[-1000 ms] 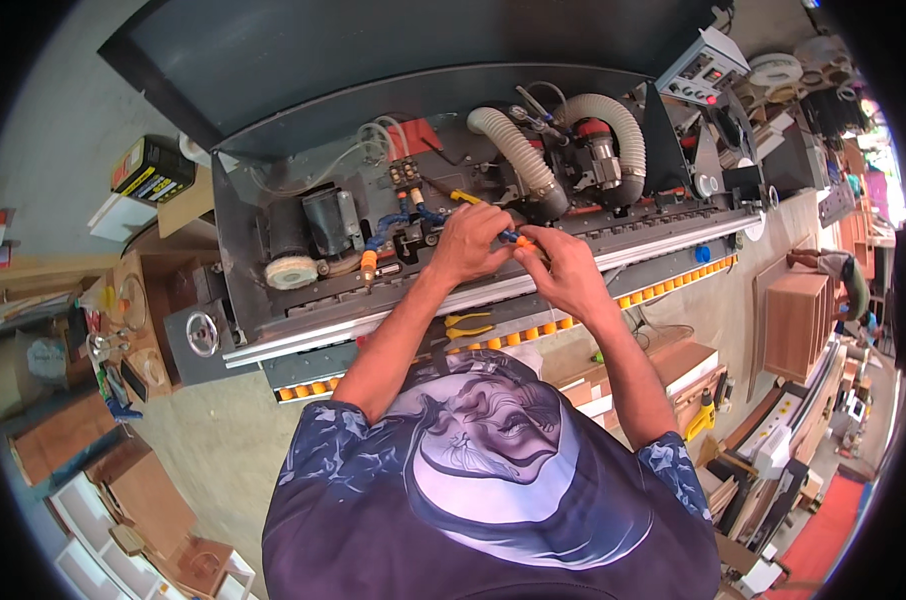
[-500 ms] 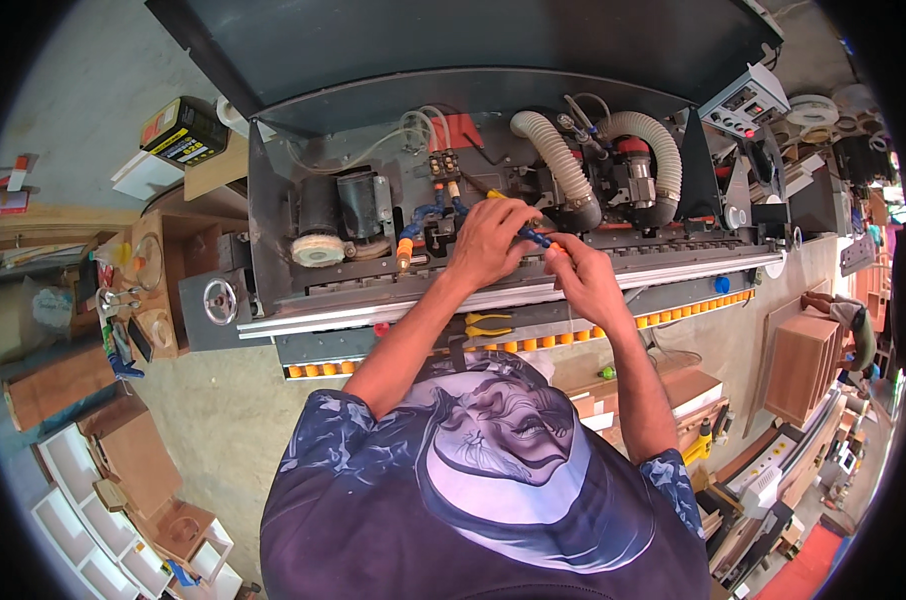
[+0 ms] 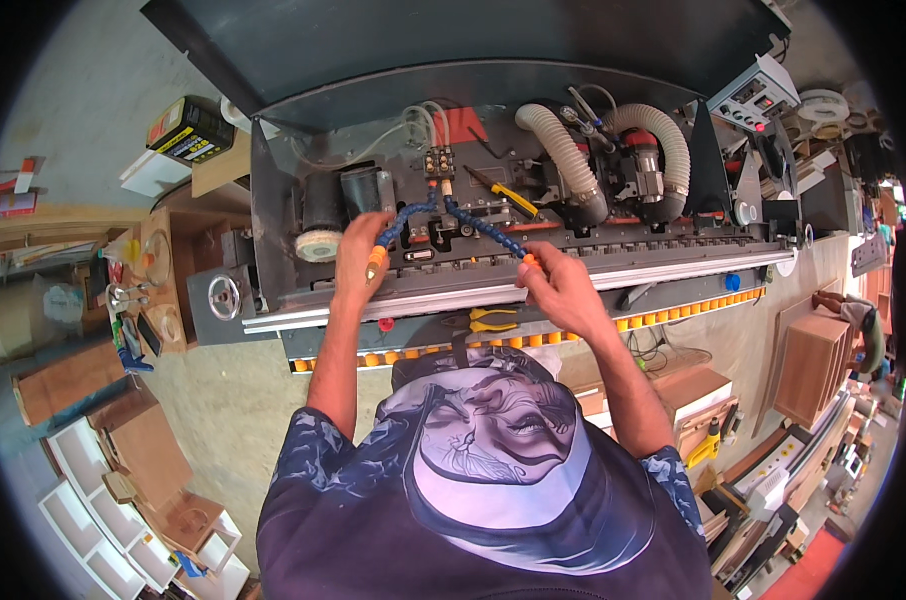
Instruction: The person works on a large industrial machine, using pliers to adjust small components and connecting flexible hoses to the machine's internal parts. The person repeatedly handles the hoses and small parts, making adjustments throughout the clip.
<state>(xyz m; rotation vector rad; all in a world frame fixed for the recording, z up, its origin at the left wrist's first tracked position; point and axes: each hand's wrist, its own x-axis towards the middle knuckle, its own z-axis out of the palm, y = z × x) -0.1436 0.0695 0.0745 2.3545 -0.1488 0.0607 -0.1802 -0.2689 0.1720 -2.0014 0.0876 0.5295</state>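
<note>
Two blue segmented hoses run from a small valve block (image 3: 440, 163) inside the open machine. My left hand (image 3: 356, 255) is closed around the end of the left hose (image 3: 411, 212), by its orange nozzle (image 3: 376, 260). Between the thumb and fingers of my right hand (image 3: 565, 288) is the orange tip (image 3: 530, 261) of the right hose (image 3: 485, 229), which stretches down to the right. Behind that hose lies a tool with a yellow handle (image 3: 516, 199) and a dark, pointed end.
A metal rail (image 3: 613, 283) and a row of orange rollers (image 3: 663, 317) cross the machine's front. Yellow-handled pliers (image 3: 491, 320) lie there. Corrugated ducts (image 3: 561, 150) rise at the right; black cylinders (image 3: 323, 205) stand left. A raised dark lid (image 3: 453, 35) is behind, a control box (image 3: 753, 95) far right.
My left hand has left the right hose and moved left onto the left one. My right hand has drawn slightly left and nearer with the orange tip. The yellow-handled tool is now uncovered.
</note>
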